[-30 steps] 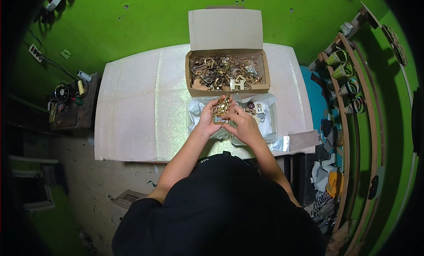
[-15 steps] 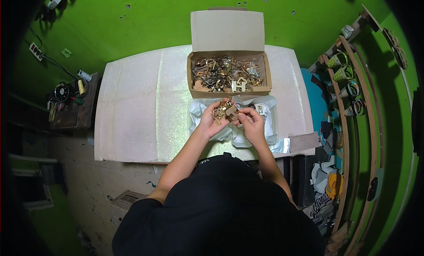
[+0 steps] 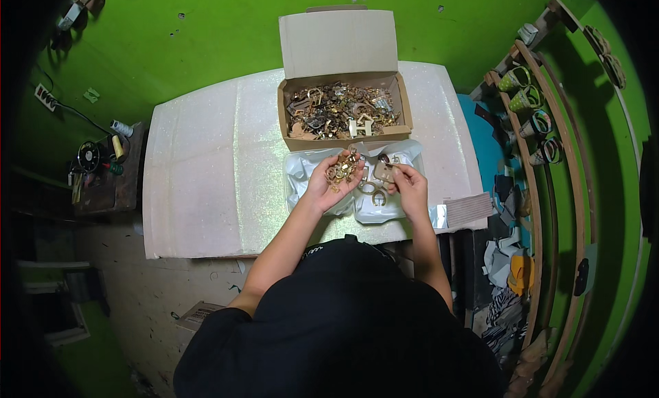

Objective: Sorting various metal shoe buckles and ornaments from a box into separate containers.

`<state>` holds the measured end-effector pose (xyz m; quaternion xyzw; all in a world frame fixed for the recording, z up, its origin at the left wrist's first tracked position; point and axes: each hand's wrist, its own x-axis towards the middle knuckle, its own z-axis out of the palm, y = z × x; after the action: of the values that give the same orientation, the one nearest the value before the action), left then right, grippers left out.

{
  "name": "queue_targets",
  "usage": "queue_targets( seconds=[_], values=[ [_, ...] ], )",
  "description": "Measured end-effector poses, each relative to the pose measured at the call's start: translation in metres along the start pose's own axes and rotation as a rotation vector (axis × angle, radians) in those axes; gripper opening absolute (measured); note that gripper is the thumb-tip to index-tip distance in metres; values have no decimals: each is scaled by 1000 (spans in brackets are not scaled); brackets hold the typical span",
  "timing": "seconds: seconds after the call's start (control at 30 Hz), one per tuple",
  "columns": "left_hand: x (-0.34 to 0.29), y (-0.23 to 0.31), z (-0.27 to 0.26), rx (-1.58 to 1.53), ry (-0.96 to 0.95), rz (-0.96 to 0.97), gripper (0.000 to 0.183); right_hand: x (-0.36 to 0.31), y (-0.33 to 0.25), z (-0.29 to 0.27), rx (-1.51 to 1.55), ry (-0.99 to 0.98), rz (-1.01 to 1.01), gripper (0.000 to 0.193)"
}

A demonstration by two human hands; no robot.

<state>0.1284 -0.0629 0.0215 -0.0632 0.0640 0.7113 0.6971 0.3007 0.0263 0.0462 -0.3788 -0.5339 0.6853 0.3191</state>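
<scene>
Cupped palm-up, my left hand [image 3: 321, 186] holds a handful of gold-coloured metal fittings [image 3: 343, 169], seemingly buckles and rings, above the lined left tray [image 3: 296, 166]. My right hand [image 3: 412, 188] pinches a flat tan buckle-like piece [image 3: 382, 171] over the right tray [image 3: 384, 215], whose lining is white. In that right tray lie ring-shaped metal pieces [image 3: 378, 197] and a few other fittings, partly hidden by my hands. Behind both trays stands an open cardboard box [image 3: 343, 144] filled with mixed metal fittings [image 3: 343, 109], its lid raised at the back.
A whitish, shimmering cover [image 3: 192, 171] lies over the table. Right of the trays is a ribbed grey-brown strip [image 3: 468, 210]. A wooden rack [image 3: 549, 185] with shoe straps stands at the right, and a small side table [image 3: 110, 185] with thread spools at the left.
My right hand has moved right, away from the left hand, carrying the tan piece over the right tray. The ring-shaped pieces there now show. The whole view has shifted slightly.
</scene>
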Motion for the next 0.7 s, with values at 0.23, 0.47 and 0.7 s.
queue_targets(
  seconds=[0.23, 0.47, 0.7],
  values=[
    [0, -4, 1, -4, -6, -38, 22, 31, 20, -45, -745, 49, -31, 19],
    [0, -8, 4, -15, 9, -66, 22, 48, 30, -58, -978, -82, 22, 30],
    [0, -13, 4, -10, -19, -139, 22, 28, -9, -13, -435, -301, -43, 33]
  ],
)
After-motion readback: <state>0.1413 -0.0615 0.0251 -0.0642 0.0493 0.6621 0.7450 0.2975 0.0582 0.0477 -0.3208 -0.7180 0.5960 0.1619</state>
